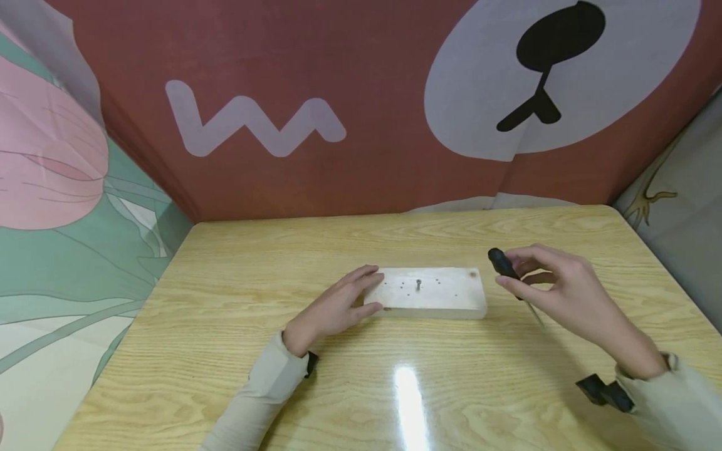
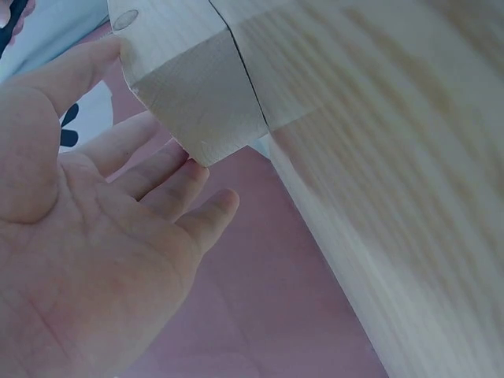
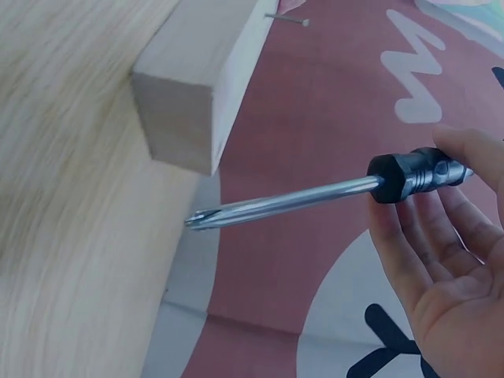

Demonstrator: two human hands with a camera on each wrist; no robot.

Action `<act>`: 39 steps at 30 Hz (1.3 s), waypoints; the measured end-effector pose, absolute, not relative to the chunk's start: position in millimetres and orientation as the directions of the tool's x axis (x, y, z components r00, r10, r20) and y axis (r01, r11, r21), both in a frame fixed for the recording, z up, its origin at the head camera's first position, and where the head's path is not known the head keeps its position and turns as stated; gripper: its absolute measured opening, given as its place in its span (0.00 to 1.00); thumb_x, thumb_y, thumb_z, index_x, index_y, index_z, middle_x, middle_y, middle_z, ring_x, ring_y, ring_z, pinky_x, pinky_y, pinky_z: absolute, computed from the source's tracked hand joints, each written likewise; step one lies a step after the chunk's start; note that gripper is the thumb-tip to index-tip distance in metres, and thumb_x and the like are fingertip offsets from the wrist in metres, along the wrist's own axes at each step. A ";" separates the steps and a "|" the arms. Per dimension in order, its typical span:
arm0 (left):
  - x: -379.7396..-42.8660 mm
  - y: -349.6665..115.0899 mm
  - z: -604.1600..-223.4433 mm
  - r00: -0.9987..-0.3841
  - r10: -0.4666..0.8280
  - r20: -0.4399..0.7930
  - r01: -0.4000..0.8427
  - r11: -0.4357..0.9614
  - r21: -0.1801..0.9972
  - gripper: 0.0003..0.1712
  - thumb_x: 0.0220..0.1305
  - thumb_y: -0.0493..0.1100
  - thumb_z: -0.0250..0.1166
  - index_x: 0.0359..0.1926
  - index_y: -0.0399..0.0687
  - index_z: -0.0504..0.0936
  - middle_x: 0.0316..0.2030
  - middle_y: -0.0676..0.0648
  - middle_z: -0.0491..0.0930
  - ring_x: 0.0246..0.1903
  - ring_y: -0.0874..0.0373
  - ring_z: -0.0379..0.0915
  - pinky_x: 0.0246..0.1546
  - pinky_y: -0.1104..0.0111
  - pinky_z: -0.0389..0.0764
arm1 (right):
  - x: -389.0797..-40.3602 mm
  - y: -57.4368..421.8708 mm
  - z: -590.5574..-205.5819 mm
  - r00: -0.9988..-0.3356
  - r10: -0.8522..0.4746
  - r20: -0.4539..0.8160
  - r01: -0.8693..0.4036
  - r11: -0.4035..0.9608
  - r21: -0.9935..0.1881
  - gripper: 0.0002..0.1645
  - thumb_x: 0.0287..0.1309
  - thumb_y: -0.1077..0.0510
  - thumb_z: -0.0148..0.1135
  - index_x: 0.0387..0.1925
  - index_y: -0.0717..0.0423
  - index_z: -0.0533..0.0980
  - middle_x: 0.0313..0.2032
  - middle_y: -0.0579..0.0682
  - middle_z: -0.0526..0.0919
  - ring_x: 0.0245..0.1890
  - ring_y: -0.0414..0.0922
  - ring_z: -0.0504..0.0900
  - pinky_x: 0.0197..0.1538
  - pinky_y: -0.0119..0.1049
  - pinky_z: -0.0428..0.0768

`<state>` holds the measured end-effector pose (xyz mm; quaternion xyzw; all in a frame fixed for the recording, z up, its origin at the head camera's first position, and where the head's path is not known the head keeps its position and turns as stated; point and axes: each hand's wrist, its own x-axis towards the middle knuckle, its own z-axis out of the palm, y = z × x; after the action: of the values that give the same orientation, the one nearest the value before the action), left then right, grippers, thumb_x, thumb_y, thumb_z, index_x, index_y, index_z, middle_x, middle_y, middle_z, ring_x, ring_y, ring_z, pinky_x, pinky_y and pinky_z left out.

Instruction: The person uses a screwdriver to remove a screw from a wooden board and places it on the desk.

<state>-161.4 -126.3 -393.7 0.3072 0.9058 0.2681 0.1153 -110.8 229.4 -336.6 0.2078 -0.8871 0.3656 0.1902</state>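
A pale wooden block (image 1: 429, 293) with several small holes lies on the table, and a screw (image 1: 418, 285) stands up from its top near the middle. My left hand (image 1: 336, 307) holds the block's left end, thumb at the near edge and fingers towards the far edge. In the right wrist view the screw (image 3: 288, 19) juts out from the block's face. To the right of the block, my right hand (image 1: 555, 288) holds a screwdriver (image 1: 503, 263) by its black handle, above the table. Its metal shaft slants down and its cross-shaped tip (image 3: 203, 220) is apart from the block.
The wood-grain table (image 1: 254, 275) reaches back to a reddish-brown printed cloth (image 1: 316, 181). Patterned cloths also hang at the left (image 1: 62, 263) and right (image 1: 682, 213) sides. A bright light reflection lies on the near part of the table.
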 end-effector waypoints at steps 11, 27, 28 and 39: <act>-162.7 -125.8 -393.9 -0.791 0.609 -0.053 0.479 0.672 0.566 0.38 0.72 0.54 0.59 0.76 0.46 0.59 0.76 0.43 0.55 0.77 0.49 0.48 0.75 0.53 0.57 | -119.8 209.1 -330.5 -0.827 -0.173 0.535 -0.522 0.592 -0.614 0.22 0.48 0.69 0.75 0.46 0.55 0.83 0.34 0.41 0.84 0.34 0.24 0.80 0.38 0.16 0.80; -162.4 -125.8 -394.3 -0.802 0.594 -0.059 0.465 0.683 0.563 0.38 0.71 0.54 0.60 0.75 0.46 0.60 0.77 0.45 0.55 0.77 0.51 0.48 0.76 0.54 0.57 | -130.2 185.9 -326.5 -0.789 -0.155 0.595 -0.581 0.507 -0.637 0.22 0.45 0.72 0.75 0.45 0.58 0.83 0.33 0.48 0.86 0.34 0.25 0.82 0.39 0.18 0.81; -162.3 -125.7 -394.3 -0.803 0.594 -0.059 0.464 0.684 0.563 0.38 0.71 0.54 0.60 0.75 0.46 0.60 0.77 0.45 0.55 0.77 0.51 0.48 0.76 0.53 0.57 | -130.6 184.2 -325.9 -0.789 -0.151 0.595 -0.579 0.503 -0.641 0.22 0.45 0.72 0.75 0.45 0.57 0.83 0.33 0.49 0.86 0.34 0.26 0.82 0.39 0.17 0.81; -162.1 -125.1 -394.4 -0.803 0.593 -0.058 0.468 0.688 0.555 0.38 0.72 0.55 0.60 0.75 0.46 0.60 0.77 0.45 0.55 0.77 0.51 0.48 0.76 0.53 0.57 | -137.0 169.9 -322.1 -0.779 -0.119 0.616 -0.600 0.427 -0.676 0.22 0.44 0.74 0.74 0.44 0.59 0.83 0.34 0.47 0.87 0.34 0.28 0.84 0.39 0.20 0.83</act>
<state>-162.1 -125.1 -394.4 0.2908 0.9113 0.2671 0.1170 -137.0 169.9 -322.1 0.2227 -0.8077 0.4868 0.2471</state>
